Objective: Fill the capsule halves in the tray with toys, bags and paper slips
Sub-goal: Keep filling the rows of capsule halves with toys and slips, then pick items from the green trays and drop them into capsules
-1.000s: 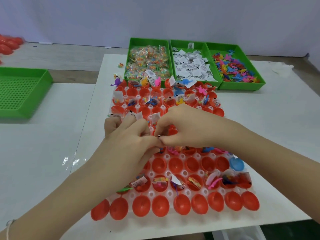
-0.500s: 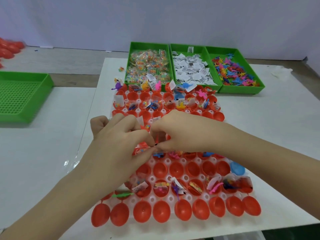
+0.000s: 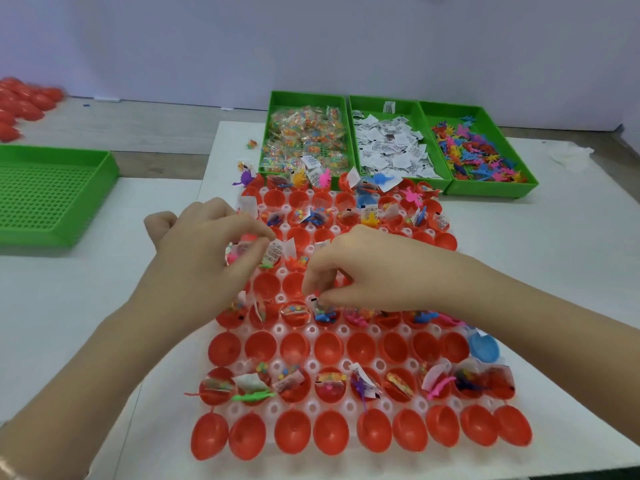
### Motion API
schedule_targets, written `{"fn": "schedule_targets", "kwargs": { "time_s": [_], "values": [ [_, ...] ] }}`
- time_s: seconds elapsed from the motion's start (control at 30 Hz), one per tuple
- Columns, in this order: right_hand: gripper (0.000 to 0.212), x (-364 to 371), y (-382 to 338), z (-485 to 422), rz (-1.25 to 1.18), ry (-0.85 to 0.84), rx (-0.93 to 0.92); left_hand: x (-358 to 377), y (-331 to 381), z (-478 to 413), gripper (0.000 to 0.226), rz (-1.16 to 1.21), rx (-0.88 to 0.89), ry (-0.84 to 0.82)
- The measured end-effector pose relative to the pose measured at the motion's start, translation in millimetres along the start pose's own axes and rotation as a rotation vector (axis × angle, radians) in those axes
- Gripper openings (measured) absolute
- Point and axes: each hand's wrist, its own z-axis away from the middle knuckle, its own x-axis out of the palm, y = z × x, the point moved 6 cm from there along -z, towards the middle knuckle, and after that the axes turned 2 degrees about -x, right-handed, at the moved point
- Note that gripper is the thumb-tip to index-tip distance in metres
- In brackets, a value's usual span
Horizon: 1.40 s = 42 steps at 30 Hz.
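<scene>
The left hand [image 3: 207, 251], gripping paper slips [image 3: 277, 251], and the right hand [image 3: 363, 268], pinching a small packet [image 3: 317, 304], cover the middle rows of the tray [image 3: 343, 330] at frame centre. Their forearms [image 3: 519, 323] cross the lower left and lower right. The bottom rows lie open from above. Three green bins [image 3: 491, 189] stand against the tray's upper edge. Bare table [image 3: 554, 251] lies right of the tray; a further strip separates it from the green basket [image 3: 34, 242] at left.

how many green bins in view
4: bag bin, slip bin and toy bin side by side behind the capsule tray; another bin far left, partly cut off.
</scene>
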Motion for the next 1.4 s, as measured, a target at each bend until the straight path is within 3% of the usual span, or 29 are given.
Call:
{"fn": "schedule_targets", "kwargs": {
  "time_s": [0.1,0.23,0.43,0.67,0.93,1.1,1.4],
  "values": [
    [0.014,-14,0,-1,-0.043,0.059,-0.013,8,-13,-15,0.018,-0.017,-0.015,-0.089],
    [0.015,-42,1,-16,-0.073,0.248,-0.033,15,-16,-30,0.008,-0.064,0.037,-0.216],
    [0.024,-28,4,-48,0.408,0.193,0.007,16,-14,-36,0.014,-0.11,0.086,-0.209],
    [0.021,-31,11,-46,0.444,0.186,-0.009,12,-18,-20,0.015,-0.045,0.089,-0.128],
    [0.027,-29,2,-46,0.565,0.19,-0.065,21,-19,-17,0.006,0.049,0.077,-0.145],
    [0.031,-36,7,-42,0.46,0.206,-0.021,19,-26,-15,0.005,0.034,0.057,-0.141],
    [0.017,-82,37,-33,0.188,0.419,0.075,7,-39,-20,0.014,0.064,0.001,-0.044]
  ]
}}
